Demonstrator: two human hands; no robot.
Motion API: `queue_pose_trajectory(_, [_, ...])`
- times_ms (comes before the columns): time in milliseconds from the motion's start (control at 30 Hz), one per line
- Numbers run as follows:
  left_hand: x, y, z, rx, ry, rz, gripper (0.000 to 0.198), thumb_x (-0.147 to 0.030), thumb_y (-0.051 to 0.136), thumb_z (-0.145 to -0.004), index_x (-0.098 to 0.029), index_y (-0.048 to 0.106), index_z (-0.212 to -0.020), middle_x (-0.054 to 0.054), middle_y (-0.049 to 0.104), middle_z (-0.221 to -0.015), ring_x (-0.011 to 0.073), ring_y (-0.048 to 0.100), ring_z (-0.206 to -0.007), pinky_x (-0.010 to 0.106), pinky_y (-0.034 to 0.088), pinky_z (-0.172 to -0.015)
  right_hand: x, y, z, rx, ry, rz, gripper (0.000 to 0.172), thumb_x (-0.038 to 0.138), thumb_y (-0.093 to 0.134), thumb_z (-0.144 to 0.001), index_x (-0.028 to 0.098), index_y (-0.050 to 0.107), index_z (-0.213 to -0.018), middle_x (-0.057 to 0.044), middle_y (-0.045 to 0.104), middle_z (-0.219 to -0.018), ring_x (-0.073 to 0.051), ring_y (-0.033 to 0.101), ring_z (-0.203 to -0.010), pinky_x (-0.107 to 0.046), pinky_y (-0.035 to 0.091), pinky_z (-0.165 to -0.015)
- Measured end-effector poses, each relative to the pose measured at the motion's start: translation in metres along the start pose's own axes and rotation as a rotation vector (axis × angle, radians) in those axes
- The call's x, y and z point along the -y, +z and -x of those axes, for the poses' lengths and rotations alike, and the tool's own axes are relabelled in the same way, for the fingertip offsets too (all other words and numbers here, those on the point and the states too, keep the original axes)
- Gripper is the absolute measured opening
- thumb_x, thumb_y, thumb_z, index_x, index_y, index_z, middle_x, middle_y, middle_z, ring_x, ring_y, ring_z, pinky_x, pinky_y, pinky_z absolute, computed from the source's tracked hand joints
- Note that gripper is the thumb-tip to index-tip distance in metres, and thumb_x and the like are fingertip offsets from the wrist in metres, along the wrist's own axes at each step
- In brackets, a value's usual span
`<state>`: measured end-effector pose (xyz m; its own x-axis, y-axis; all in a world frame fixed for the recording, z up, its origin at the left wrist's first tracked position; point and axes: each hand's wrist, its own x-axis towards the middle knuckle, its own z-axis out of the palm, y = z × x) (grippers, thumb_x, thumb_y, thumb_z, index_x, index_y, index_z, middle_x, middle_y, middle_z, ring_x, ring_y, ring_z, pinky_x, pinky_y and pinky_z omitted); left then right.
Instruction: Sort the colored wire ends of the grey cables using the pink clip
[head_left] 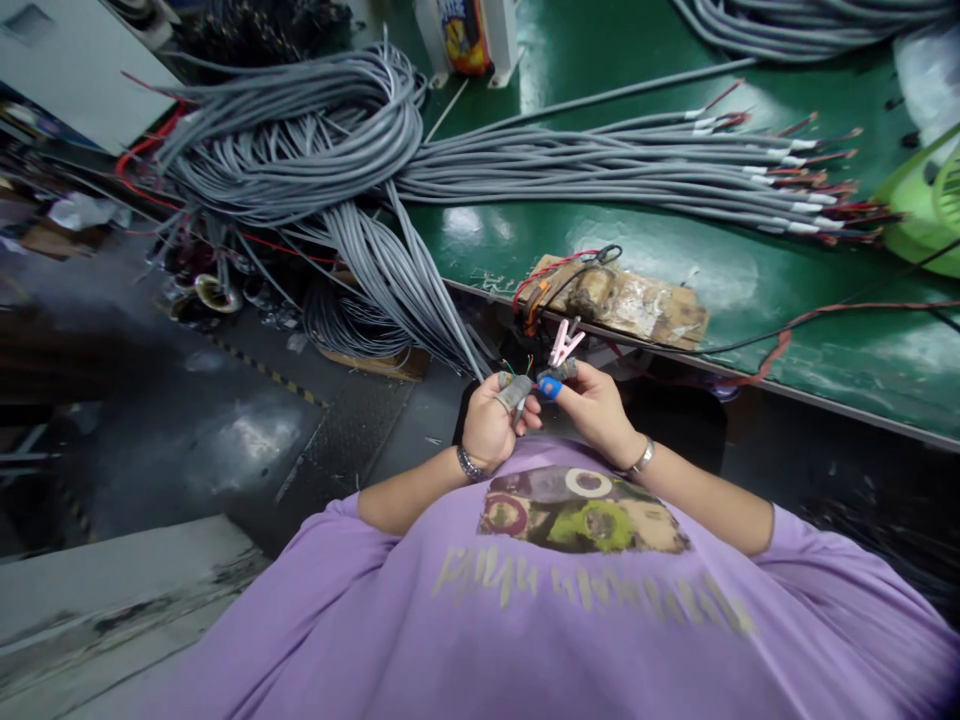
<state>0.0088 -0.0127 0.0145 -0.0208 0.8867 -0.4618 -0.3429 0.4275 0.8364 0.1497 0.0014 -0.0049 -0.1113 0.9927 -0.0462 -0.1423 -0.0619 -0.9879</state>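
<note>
A worker's left hand (491, 420) pinches thin coloured wires (530, 362) just off the front edge of a green workbench (480, 235), the right hand (596, 405) pinching them too, its blue-wrapped thumb (550, 387) near a pink clip (561, 348).

Single head-worn view, facing forward and down.
Close above the purple shirt (360, 620); left hand (486, 425) and right hand (604, 412) near mid-frame, green bench (757, 275) farther off.
</note>
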Motion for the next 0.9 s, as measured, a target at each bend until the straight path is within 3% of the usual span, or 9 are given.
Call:
queue_pose_trajectory(133, [0.005, -0.004, -0.002, -0.018, 0.039, -0.008, 0.041, -0.045, 0.078, -0.064, -0.019, 0.049, -0.077, -0.005, 0.06, -0.053, 0.0071, 0.053, -0.037, 0.017, 0.025, -0.034, -0.002, 0.002, -0.002, 0.058, 0.172, -0.113, 0.033, 0.048, 0.08, -0.069, 0.019, 0.064, -0.074, 0.002, 0.058, -0.064, -0.009, 0.043, -0.054, -0.026, 0.037, -0.051])
queue_pose_trajectory(333, [0.004, -0.003, -0.003, -0.026, 0.06, 0.013, 0.04, -0.045, 0.078, -0.064, -0.019, 0.048, -0.075, -0.005, 0.061, -0.053, 0.0081, 0.054, -0.038, 0.017, 0.027, -0.033, 0.0, -0.002, 0.003, 0.085, 0.188, -0.096, 0.035, 0.047, 0.08, -0.067, 0.017, 0.066, -0.078, 0.003, 0.056, -0.061, -0.009, 0.041, -0.053, -0.025, 0.034, -0.05])
queue_pose_trajectory(533, [0.007, -0.003, -0.003, -0.011, 0.094, 0.048, 0.037, -0.044, 0.078, -0.066, -0.018, 0.051, -0.071, -0.005, 0.059, -0.051, 0.007, 0.051, -0.036, 0.017, 0.026, -0.032, 0.002, -0.002, 0.012, 0.203, 0.248, -0.059, 0.039, 0.05, 0.079, -0.069, 0.016, 0.062, -0.066, 0.005, 0.048, -0.057, -0.008, 0.037, -0.055, -0.026, 0.034, -0.056])
queue_pose_trajectory(767, [0.007, -0.006, -0.002, -0.004, 0.118, 0.006, 0.036, -0.043, 0.078, -0.067, -0.017, 0.052, -0.068, -0.005, 0.056, -0.047, 0.0043, 0.042, -0.031, 0.016, 0.023, -0.032, 0.0, -0.009, 0.014, 0.394, 0.228, -0.055, 0.033, 0.048, 0.077, -0.074, 0.017, 0.07, -0.08, -0.001, 0.066, -0.077, -0.015, 0.057, -0.074, -0.033, 0.047, -0.08])
queue_pose_trajectory(900, [0.009, -0.011, -0.003, 0.007, 0.126, -0.069, 0.036, -0.044, 0.077, -0.067, -0.018, 0.051, -0.068, -0.006, 0.056, -0.047, 0.005, 0.042, -0.031, 0.017, 0.025, -0.032, 0.001, -0.025, 0.005, 0.38, 0.293, -0.147, 0.035, 0.043, 0.082, -0.068, 0.018, 0.07, -0.088, -0.002, 0.067, -0.081, -0.013, 0.058, -0.071, -0.028, 0.049, -0.069])
